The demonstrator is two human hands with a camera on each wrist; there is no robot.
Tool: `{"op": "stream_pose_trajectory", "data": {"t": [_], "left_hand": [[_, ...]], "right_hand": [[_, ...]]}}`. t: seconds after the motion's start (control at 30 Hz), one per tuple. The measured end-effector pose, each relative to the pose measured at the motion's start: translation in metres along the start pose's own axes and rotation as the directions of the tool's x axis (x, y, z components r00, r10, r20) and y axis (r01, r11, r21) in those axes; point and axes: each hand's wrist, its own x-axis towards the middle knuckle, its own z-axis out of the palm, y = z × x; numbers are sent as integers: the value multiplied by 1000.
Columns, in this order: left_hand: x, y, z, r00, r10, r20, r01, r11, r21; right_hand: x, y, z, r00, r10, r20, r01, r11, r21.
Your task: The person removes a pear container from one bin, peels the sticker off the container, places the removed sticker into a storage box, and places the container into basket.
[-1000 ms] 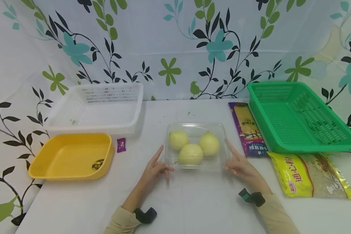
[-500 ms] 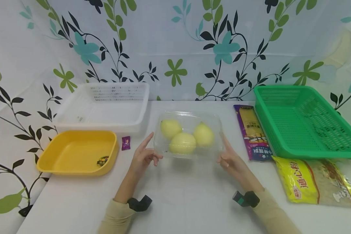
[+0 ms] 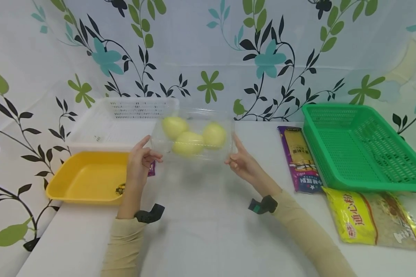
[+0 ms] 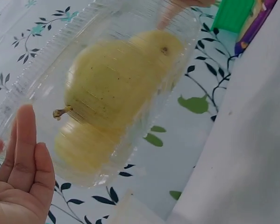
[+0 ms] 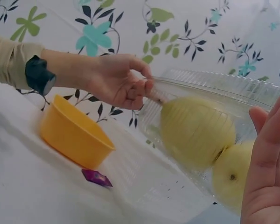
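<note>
A clear plastic box (image 3: 194, 152) with three yellow pears (image 3: 188, 142) hangs in the air over the table, level, just in front of the white basket. My left hand (image 3: 138, 157) grips its left end, with the fingers curled at the rim (image 5: 130, 91). My right hand (image 3: 240, 161) grips the right end, forefinger up the side and the other fingers tucked beneath. In the left wrist view the box (image 4: 107, 93) fills the frame beside my palm (image 4: 18, 182). In the right wrist view the pears (image 5: 196, 130) show through the ribbed lid next to my fingers (image 5: 266, 158).
A white basket (image 3: 100, 130) stands at the back left, with a yellow tray (image 3: 86, 177) in front of it and a small purple sachet (image 5: 96, 178) beside that. On the right are a green basket (image 3: 360, 146), a purple noodle pack (image 3: 299, 159) and a yellow pasta bag (image 3: 371, 217).
Both hands have lifted the pear box off the table and carried it up, back and to the left, towards the white basket.
</note>
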Motion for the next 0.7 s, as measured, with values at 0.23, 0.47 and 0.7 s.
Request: {"op": "stream_pose_trajectory", "data": {"t": [0.23, 0.47, 0.7], "left_hand": [[4, 37, -1, 970, -55, -239, 47, 998, -40], [-7, 74, 42, 917, -150, -371, 63, 970, -235], [-7, 109, 78, 889, -130, -440, 11, 965, -263]], "right_hand": [[40, 14, 4, 992, 69, -104, -77, 994, -76], [58, 24, 4, 981, 110, -160, -138, 975, -174], [81, 31, 7, 983, 95, -157, -115, 986, -122]]}}
